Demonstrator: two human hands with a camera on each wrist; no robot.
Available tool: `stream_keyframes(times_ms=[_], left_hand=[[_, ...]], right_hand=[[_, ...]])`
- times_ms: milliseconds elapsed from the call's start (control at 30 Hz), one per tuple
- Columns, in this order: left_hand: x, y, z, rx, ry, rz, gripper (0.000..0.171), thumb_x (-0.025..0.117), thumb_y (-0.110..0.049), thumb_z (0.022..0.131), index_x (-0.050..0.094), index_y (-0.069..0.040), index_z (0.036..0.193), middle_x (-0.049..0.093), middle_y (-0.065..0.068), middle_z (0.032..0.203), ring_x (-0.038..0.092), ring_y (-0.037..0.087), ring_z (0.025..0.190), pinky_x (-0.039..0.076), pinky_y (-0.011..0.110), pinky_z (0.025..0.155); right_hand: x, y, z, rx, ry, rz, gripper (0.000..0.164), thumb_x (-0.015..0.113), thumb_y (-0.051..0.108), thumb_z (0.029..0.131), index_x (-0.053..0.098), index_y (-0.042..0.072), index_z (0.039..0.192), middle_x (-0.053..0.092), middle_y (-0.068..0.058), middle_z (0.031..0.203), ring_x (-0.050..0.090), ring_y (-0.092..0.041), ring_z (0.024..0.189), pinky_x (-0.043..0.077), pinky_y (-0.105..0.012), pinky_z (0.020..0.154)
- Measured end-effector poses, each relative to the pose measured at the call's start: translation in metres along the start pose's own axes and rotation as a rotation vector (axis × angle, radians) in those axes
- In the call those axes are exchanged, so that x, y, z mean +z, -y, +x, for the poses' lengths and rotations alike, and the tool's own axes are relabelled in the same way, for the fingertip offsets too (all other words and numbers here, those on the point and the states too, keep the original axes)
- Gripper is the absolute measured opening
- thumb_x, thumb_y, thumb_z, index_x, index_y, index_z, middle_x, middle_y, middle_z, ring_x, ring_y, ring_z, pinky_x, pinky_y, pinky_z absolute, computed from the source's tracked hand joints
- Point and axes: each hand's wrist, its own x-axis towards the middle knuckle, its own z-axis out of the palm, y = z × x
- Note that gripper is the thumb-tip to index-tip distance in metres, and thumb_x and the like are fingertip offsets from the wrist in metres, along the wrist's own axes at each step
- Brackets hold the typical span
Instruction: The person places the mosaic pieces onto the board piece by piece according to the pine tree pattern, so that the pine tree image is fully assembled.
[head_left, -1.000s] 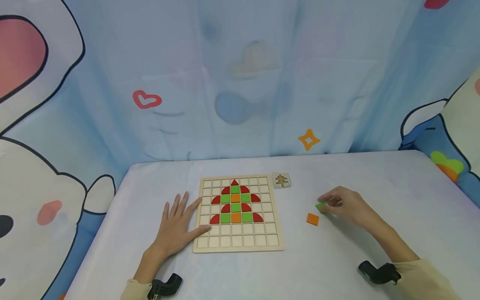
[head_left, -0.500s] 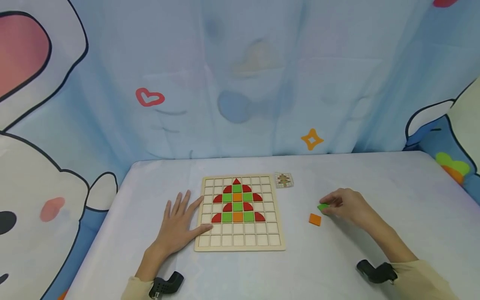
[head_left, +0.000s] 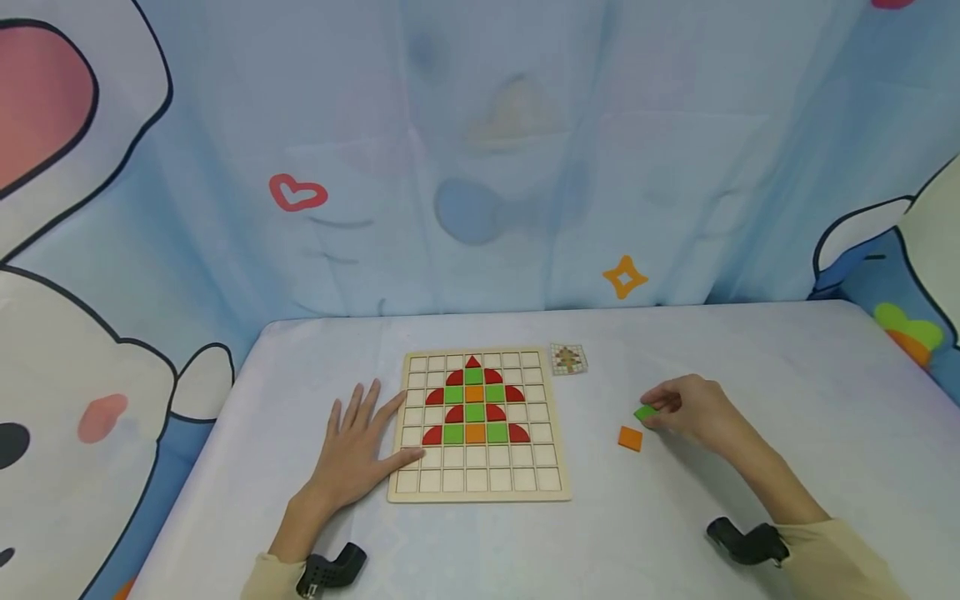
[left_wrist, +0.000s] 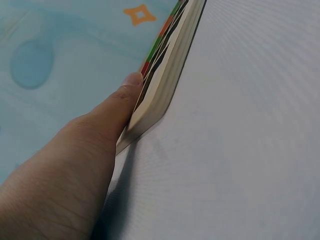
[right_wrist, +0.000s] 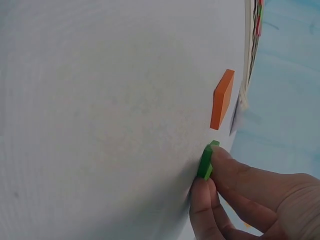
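My right hand (head_left: 690, 411) pinches a small green square tile (right_wrist: 205, 161) between thumb and fingertips, low over the table. Just beside it an orange square tile (head_left: 630, 438) lies flat on the cloth. My left hand (head_left: 357, 454) lies with spread fingers at the left edge of a wooden grid board (head_left: 480, 495), its thumb (left_wrist: 120, 100) resting over the border. Red, green and orange pieces fill cells of the board in a tree shape, with a red triangle (head_left: 472, 362) at the top. The board's lower rows hold no coloured pieces.
A small card (head_left: 568, 359) with a tree pattern on a grid lies off the board's top right corner. A white cloth covers the table (head_left: 600, 533). Behind its far edge hangs a blue printed curtain (head_left: 480, 167).
The camera view has shifted slightly. The right hand keeps its pinch on the green tile in almost the same place, and the left hand stays on the board.
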Motion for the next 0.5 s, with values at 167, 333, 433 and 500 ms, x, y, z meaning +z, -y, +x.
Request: stream_keyframes(times_ms=[167, 333, 433, 500], left_hand=[[-0.0005, -0.0005, -0.0005, -0.003, -0.002, -0.009, 0.089, 0.066, -0.065, 0.091, 0.041, -0.019, 0.163, 0.019, 0.02, 0.172, 0.007, 0.044, 0.16, 0.001, 0.067, 0.125], [-0.0003, -0.0009, 0.0005, -0.009, 0.009, -0.016, 0.089, 0.066, -0.065, 0.091, 0.04, -0.02, 0.163, 0.017, 0.019, 0.173, 0.005, 0.043, 0.16, -0.001, 0.067, 0.125], [-0.0006, -0.001, 0.0004, -0.01, 0.009, -0.013, 0.089, 0.066, -0.065, 0.091, 0.04, -0.02, 0.163, 0.018, 0.019, 0.173, 0.005, 0.042, 0.16, -0.001, 0.067, 0.125], [-0.001, -0.0011, 0.0, -0.009, 0.009, -0.012, 0.089, 0.065, -0.065, 0.091, 0.04, -0.02, 0.163, 0.018, 0.019, 0.173, 0.005, 0.042, 0.16, -0.001, 0.067, 0.125]], right_hand=[[-0.0003, 0.0058, 0.0007, 0.026, -0.014, -0.017, 0.022, 0.081, -0.003, 0.085, 0.073, -0.014, 0.101, 0.07, -0.013, 0.085, 0.063, -0.024, 0.078, 0.057, -0.035, 0.068], [-0.004, 0.0094, 0.0017, 0.053, -0.011, -0.034, 0.022, 0.083, 0.0, 0.083, 0.073, -0.013, 0.098, 0.07, -0.014, 0.084, 0.063, -0.025, 0.077, 0.054, -0.033, 0.065], [-0.0062, 0.0088, 0.0029, 0.076, 0.008, -0.029, 0.024, 0.085, 0.002, 0.083, 0.074, -0.012, 0.097, 0.071, -0.012, 0.083, 0.063, -0.024, 0.077, 0.053, -0.032, 0.064], [-0.0068, 0.0074, 0.0031, 0.084, 0.014, -0.025, 0.024, 0.085, 0.004, 0.082, 0.074, -0.011, 0.097, 0.071, -0.011, 0.083, 0.063, -0.023, 0.077, 0.052, -0.032, 0.065]])
